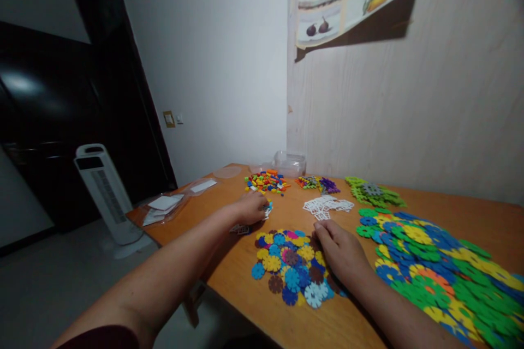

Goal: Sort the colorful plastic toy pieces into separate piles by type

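My left hand point(251, 208) reaches over the table with its fingers curled down. Beside its fingertips lie small white and blue pieces point(268, 210); what the fingers hold, if anything, is hidden. My right hand point(343, 251) rests at the right edge of a pile of small notched plastic discs point(291, 267), in blue, yellow, brown and white. Its thumb lies against the curled fingers, and I cannot make out anything in them. Just beyond the right hand is a heap of white lattice pieces point(323, 206). Part of a dark lattice piece point(239, 229) shows under my left wrist.
Large flower-shaped discs point(442, 272) cover the table's right side. Behind stand green interlocking pieces point(372, 192), purple and mixed pieces point(327, 184), small bright blocks point(267, 180) and a clear plastic box point(290, 162). Bags with white cards point(166, 203) lie at the left edge, near a tower fan point(107, 191).
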`<state>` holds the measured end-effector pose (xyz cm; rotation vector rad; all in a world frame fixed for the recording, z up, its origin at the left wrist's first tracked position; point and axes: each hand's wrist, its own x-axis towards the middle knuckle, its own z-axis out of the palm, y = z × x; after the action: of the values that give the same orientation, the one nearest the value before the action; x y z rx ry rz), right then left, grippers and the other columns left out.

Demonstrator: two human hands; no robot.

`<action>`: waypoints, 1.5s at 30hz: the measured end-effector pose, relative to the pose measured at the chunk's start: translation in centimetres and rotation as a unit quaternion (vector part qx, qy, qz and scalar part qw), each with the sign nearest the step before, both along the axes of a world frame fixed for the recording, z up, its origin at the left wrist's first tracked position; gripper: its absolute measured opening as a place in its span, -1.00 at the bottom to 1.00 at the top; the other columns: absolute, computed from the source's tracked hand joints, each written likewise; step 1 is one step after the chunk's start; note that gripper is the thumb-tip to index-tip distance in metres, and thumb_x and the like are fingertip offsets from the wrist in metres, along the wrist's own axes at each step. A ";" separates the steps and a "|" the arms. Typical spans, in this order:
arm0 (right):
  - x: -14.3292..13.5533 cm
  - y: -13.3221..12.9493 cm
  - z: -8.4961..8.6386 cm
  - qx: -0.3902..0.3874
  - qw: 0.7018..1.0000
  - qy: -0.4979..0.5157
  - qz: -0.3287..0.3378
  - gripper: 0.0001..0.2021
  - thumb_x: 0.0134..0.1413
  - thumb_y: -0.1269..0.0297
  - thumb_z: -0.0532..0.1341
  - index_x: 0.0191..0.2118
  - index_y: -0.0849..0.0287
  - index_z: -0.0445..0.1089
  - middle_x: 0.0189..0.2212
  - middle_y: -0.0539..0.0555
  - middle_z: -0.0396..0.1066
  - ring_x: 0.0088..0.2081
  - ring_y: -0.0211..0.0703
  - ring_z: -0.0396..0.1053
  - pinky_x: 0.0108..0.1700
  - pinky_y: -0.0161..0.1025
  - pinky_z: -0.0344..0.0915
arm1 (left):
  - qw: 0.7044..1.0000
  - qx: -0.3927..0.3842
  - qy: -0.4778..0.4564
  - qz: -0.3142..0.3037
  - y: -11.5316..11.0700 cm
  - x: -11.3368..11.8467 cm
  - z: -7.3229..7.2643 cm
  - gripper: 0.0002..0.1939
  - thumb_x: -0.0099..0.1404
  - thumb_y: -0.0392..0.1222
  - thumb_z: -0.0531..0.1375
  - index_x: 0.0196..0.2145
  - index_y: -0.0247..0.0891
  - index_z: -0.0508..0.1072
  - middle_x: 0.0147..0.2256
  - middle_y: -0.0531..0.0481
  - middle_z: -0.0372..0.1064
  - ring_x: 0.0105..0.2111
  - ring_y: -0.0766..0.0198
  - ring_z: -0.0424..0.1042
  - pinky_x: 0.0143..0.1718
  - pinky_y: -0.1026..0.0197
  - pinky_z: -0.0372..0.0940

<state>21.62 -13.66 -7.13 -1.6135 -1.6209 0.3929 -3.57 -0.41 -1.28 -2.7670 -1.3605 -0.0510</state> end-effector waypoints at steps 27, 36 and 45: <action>-0.1 -0.2 0.2 -0.008 1.000 -0.003 0.002 -0.67 0.28 0.04 -0.01 -0.26 0.06 0.44 -0.44 0.01 0.51 -0.35 -0.10 0.44 -0.33 -0.26 0.19 | 0.931 -0.041 -0.360 -0.033 2.8 5.0 0.2 -0.60 0.31 -0.04 0.13 -0.01 -0.36 0.44 -0.08 -0.18 0.47 -0.13 0.17 0.43 -0.08 0.19 0.29; -0.2 -0.1 0.1 -0.019 1.000 -0.015 -0.014 -0.71 0.21 0.10 0.04 -0.20 0.04 0.48 -0.37 0.03 0.55 -0.30 -0.07 0.46 -0.28 -0.24 0.22 | 0.999 -0.009 -0.030 0.033 0.5 1.2 0.6 -0.69 0.01 0.09 0.32 -0.39 -0.20 0.57 -0.35 -0.09 0.48 -0.27 0.07 0.39 -0.19 0.13 0.24; -0.2 0.0 0.0 -0.018 1.000 -0.014 -0.015 -0.70 0.20 0.13 0.05 -0.13 0.05 0.48 -0.31 0.04 0.57 -0.27 -0.07 0.48 -0.21 -0.21 0.27 | 0.998 0.022 -0.025 0.059 0.4 1.3 -0.1 -0.84 0.06 -0.14 0.23 -0.41 -0.19 0.60 -0.35 -0.16 0.51 -0.26 0.01 0.42 -0.19 0.07 0.23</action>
<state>21.47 -13.71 -7.12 -1.6749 -1.6176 0.3884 -2.29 0.03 -1.37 -2.6622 -1.5129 -0.1432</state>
